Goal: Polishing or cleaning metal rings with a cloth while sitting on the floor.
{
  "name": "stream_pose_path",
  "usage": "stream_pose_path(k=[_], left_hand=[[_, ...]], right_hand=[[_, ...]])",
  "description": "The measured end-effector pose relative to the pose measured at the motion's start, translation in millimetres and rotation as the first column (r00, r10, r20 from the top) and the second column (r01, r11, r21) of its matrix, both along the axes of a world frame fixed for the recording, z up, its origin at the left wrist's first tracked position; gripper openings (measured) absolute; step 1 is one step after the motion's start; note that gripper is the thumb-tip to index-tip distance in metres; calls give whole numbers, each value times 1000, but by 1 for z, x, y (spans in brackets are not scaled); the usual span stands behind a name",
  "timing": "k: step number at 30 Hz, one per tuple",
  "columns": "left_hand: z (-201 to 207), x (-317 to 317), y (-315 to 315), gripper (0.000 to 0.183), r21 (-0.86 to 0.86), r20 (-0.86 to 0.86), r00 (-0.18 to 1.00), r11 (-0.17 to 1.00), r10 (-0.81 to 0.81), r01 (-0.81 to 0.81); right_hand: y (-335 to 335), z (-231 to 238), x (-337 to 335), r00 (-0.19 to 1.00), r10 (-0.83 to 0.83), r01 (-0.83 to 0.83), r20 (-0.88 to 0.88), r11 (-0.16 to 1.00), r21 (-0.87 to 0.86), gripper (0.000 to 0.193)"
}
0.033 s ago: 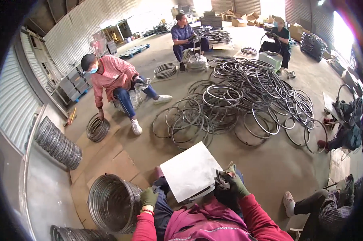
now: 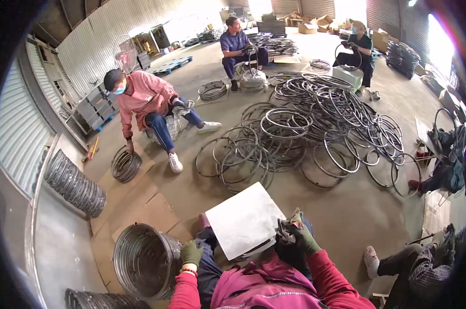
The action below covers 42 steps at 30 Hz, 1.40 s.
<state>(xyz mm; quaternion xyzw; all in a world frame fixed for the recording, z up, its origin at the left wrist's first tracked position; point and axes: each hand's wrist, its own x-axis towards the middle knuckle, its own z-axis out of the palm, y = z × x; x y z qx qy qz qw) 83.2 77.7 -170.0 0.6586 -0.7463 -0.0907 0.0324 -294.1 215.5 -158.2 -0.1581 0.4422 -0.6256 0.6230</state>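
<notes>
Left hand (image 2: 191,253), green glove, rests on the rim of the ring stack (image 2: 146,260), a tall stack of wire rings lying on cardboard (image 2: 140,206) on the floor. Fingers curled over the rim, grip closed on the stack edge.

Right hand (image 2: 300,238), green glove too, grip clamped on a small grey rag (image 2: 286,229), just right of the white sheet (image 2: 244,219). Sheet lies over the person's lap, tilted, with rings (image 2: 258,246) poking out from under its lower edge; right hand touches the sheet's right edge. Cannot tell if the rag touches the rings.

Relative to the sheet: ring stack is lower left, near. A second long coil (image 2: 74,183) lies far left by the metal wall. A small ring bundle (image 2: 125,165) sits up-left, with a seated person in red (image 2: 142,100) holding a hand on it. Big loose pile of hoops (image 2: 315,129) spreads on the floor above and right of the sheet. Two more people sit beyond the pile, one in blue (image 2: 238,44), one in dark green (image 2: 359,49). Another person's legs (image 2: 408,265) are right of the sheet, low.
</notes>
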Motion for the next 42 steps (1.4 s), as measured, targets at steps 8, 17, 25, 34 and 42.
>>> stream_pose_path(k=[8,17,25,34,42], left_hand=[[-14,-38,-34,49,110,-51,988,982,-146,151],[-57,-191,-67,74,49,13,894,893,-447,446],[-105,-223,-86,73,-54,54,927,926,-370,373],[-124,-222,-73,63,-175,-38,948,937,-315,304],[-119,-220,-72,64,-75,-73,957,958,-282,277]], right_hand=[[6,-45,-37,730,93,-320,-677,922,-218,24],[14,-41,-41,743,40,96,668,981,-166,44],[-5,-103,-106,914,-364,391,176,908,-151,50],[-105,-216,-158,883,-263,239,387,965,111,35],[-236,-329,-173,943,-298,230,150,906,355,26]])
